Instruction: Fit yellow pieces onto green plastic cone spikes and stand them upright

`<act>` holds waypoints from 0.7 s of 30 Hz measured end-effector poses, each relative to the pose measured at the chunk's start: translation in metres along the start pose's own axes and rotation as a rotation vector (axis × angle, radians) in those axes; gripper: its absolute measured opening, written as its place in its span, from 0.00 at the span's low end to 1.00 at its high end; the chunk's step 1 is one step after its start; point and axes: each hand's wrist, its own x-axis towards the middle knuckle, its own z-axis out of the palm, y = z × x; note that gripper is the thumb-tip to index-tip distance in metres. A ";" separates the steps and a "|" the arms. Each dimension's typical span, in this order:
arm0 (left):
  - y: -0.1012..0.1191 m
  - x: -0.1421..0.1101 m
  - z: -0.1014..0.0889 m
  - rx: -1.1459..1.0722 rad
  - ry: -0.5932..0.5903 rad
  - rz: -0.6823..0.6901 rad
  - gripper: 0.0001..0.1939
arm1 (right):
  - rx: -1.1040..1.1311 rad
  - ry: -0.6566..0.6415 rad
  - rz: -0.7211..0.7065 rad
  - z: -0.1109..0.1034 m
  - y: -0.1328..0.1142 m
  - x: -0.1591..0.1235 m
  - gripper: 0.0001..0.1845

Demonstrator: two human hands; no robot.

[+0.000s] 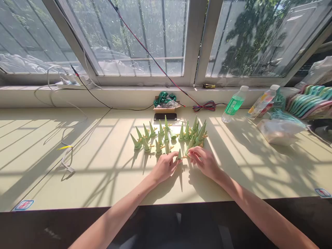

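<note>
Several small pale-green pointed cones with yellowish tips at their sides stand in loose rows on the table, among them a cone [135,142] at the left end. Between the thumb and fingers of my left hand [166,166] is a green cone [179,155], held upright at the front of the group. My right hand [204,162] is just to its right, fingertips pinched together beside another green cone [191,142]. What those right fingertips hold, if anything, is too small to make out. One cone [172,134] leans over in the middle of the group.
Behind the cones lie a black phone [165,117] and a small cardboard box [164,110] with green material. A bottle with a green label [234,105], another bottle [264,102] and a plastic bag [281,131] stand right. A white cable [67,162] lies left.
</note>
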 end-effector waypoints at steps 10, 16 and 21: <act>-0.001 -0.001 0.000 -0.108 0.039 -0.037 0.06 | 0.054 0.020 -0.018 -0.002 -0.005 0.002 0.15; 0.001 -0.002 0.000 -0.188 0.084 -0.042 0.06 | 0.025 0.052 -0.023 -0.003 -0.009 0.002 0.14; -0.002 -0.003 0.001 -0.179 0.083 -0.006 0.04 | 0.010 0.078 -0.039 -0.002 -0.008 0.003 0.13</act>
